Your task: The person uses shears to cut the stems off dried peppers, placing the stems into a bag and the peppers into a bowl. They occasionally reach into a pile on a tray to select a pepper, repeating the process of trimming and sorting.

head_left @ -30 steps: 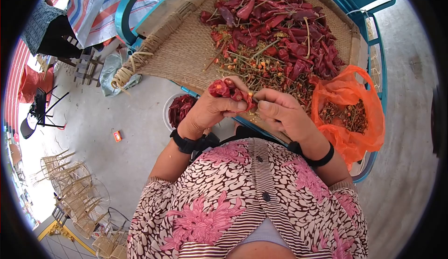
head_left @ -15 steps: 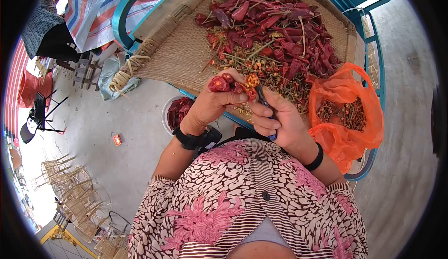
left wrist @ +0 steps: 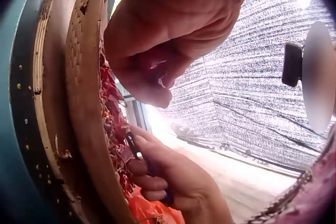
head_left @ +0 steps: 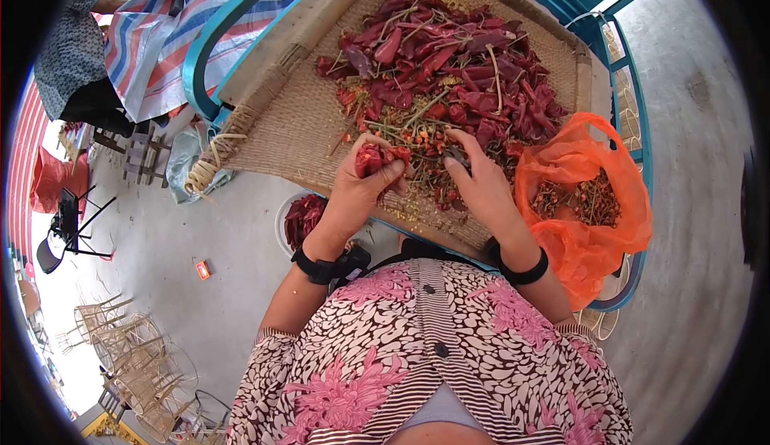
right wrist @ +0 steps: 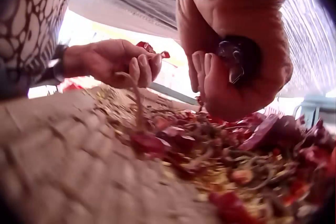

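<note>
Both hands have dropped from chest height to the woven tray (head_left: 297,116), the right hand (head_left: 481,188) now reaching into the stem litter. Left hand (head_left: 361,188) pinches a bunch of dried chilies (head_left: 375,156) between curled fingers and thumb. Right hand's fingers curl round a small pair of scissors (right wrist: 236,61), which only the right wrist view shows clearly. From that hand the chili pile (head_left: 449,68) lies at twelve o'clock, nearer than to the left. An orange bag (head_left: 585,196) of stems sits at three o'clock.
</note>
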`<state>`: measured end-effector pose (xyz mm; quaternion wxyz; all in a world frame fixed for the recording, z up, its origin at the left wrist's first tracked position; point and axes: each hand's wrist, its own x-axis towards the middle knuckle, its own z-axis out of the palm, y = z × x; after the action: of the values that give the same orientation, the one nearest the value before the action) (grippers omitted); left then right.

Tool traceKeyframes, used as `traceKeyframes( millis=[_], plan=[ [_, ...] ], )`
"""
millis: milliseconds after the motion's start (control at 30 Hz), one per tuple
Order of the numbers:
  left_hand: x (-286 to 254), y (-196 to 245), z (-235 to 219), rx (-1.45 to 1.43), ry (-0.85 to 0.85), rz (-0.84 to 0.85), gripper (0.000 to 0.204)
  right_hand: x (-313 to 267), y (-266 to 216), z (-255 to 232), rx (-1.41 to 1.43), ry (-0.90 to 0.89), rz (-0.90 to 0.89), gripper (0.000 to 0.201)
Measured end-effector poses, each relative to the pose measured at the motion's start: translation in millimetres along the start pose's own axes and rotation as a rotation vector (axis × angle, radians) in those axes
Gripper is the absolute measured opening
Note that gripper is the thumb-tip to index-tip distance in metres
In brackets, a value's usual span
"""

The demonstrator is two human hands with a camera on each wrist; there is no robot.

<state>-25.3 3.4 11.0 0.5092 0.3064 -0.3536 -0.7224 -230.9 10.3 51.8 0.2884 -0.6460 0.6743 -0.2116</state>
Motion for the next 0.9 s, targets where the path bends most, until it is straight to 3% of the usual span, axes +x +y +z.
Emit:
traceKeyframes(
  millis=[67, 333, 567, 667, 800, 900],
  plan=[
    [5.5, 0.8, 1.0, 0.058, -0.001, -0.006, 0.024, -4.3, -1.6, -3.8, -0.302, 0.072, 0.017, 0.040],
    [23.3, -15.6, 29.6, 0.314, -0.012, 0.011, 0.028, -9.4, -3.4, -3.1, -0.292, 0.054, 0.023, 0.035],
    [37.1, -32.9, 22.8, 0.314, 0.219, 0.128, 0.026, -18.4, -21.6, -28.0, -0.255, 0.077, -0.027, 0.035],
    [32.8, -31.8, 20.5, 0.319, 0.239, 0.101, 0.021, 0.3, -19.9, -34.6, -0.405, 0.198, -0.068, 0.038],
    [24.0, -26.0, 23.7, 0.340, 0.185, 0.216, 0.026, 46.5, -23.4, -33.9, -0.567, 0.269, -0.037, 0.034],
    [22.3, -29.3, 22.1, 0.305, 0.133, 0.209, 0.028, 75.7, -6.5, -30.1, -0.603, 0.231, -0.134, 0.032]
  ],
)
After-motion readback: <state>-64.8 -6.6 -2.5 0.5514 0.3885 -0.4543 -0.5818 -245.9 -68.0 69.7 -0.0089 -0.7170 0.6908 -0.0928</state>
